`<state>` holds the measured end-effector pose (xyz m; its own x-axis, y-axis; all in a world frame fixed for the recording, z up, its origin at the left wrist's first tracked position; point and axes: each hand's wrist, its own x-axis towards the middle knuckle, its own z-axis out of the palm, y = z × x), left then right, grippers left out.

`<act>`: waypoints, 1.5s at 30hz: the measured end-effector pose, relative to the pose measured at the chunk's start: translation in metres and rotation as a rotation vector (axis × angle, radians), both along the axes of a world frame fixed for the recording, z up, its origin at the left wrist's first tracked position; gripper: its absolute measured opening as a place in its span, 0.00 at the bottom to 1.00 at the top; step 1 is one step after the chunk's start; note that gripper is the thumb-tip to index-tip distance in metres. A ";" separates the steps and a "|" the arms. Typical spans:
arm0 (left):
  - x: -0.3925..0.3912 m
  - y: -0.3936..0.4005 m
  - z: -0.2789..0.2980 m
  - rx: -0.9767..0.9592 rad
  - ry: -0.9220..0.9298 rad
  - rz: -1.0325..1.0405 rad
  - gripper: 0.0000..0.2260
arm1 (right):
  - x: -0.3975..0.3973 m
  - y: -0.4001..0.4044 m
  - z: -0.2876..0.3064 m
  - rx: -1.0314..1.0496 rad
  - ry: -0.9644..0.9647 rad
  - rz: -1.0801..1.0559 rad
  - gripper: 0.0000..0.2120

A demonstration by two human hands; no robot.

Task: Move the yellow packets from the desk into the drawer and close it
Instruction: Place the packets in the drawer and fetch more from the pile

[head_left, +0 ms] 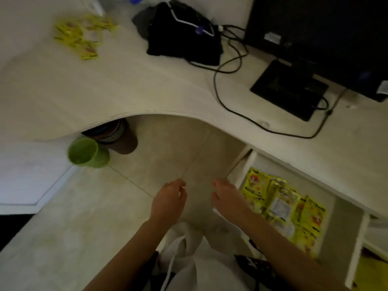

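The drawer (344, 211) stands open under the surface (130, 85) edge, with yellow packets (283, 204) inside. More packets (81, 35) lie on the surface, well apart from the drawer. Left hand (169, 199) and right hand (225, 198) hang beside the drawer, fingers loosely curled, holding nothing.

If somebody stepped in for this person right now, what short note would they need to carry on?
Left hand: loosely curled, holding nothing, over the floor.
Right hand: holding nothing, beside the open drawer.
Done: several yellow packets already lie in the drawer.
Left: a pile of packets on the desk, far left corner, still has to go in.
Then push the drawer closed.
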<state>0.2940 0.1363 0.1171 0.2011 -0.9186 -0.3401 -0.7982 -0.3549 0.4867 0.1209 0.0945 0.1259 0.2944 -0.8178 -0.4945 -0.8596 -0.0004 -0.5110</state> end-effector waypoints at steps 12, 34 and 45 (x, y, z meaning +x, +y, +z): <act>0.197 0.011 0.007 -0.048 -0.131 0.164 0.11 | 0.196 -0.034 -0.001 -0.066 0.028 0.272 0.17; 0.398 -0.181 0.016 -0.148 -0.110 0.420 0.09 | 0.403 -0.270 0.027 -0.184 -0.008 0.470 0.18; 0.481 -0.286 0.014 -0.076 -0.057 0.493 0.09 | 0.480 -0.391 0.027 -0.137 0.018 0.482 0.17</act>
